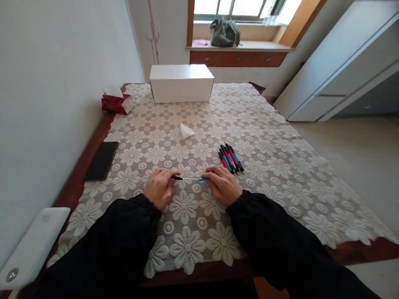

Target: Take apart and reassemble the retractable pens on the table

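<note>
My left hand (159, 187) pinches a black pen part (177, 178), its fingers closed around one end. Opposite it, my right hand (222, 184) grips a teal pen barrel (203, 179). A thin whitish pen refill (190, 179) spans the gap between the two parts; where its ends sit inside them is too small to tell. Just beyond my right hand lies a group of several pens (231, 158) with black, red and teal sections, side by side on the lace tablecloth (187, 248).
A crumpled tissue (186, 131) lies mid-table, with a white box (182, 84) behind it. Along the left side are a red tissue pack (117, 103), a dark phone (101, 161) and a white power bank (32, 247) with a cable. A wall runs close on the left.
</note>
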### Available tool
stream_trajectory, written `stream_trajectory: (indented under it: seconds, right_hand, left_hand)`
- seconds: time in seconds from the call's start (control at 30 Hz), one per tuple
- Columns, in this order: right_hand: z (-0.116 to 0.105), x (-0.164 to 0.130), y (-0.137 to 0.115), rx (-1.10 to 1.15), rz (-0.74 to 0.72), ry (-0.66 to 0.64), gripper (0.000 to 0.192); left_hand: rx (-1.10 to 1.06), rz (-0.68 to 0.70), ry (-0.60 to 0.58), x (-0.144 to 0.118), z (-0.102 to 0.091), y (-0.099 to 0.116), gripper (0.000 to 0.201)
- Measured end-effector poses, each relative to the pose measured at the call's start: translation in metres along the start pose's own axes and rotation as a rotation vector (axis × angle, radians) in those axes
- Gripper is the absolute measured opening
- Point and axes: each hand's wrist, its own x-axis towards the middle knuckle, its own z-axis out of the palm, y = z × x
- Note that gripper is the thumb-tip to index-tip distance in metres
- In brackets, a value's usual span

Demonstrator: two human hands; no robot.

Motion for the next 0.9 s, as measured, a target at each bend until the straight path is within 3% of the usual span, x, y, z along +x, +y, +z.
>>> stream_trajectory:
  seconds: [0.4,0.9]
  right_hand:
    - [-0.0042,0.0011,0.0001,-0.1,-0.001,-0.064,0.021]
    - [0.0016,0.0,0.003,0.006,-0.084,-0.001,0.026]
  left_hand:
    - [0.079,-0.074,0.015,0.003,-0.0042,-0.0051,0.028]
    - [0.069,0.064,-0.049,0.0009,-0.0007,-0.005,0.032]
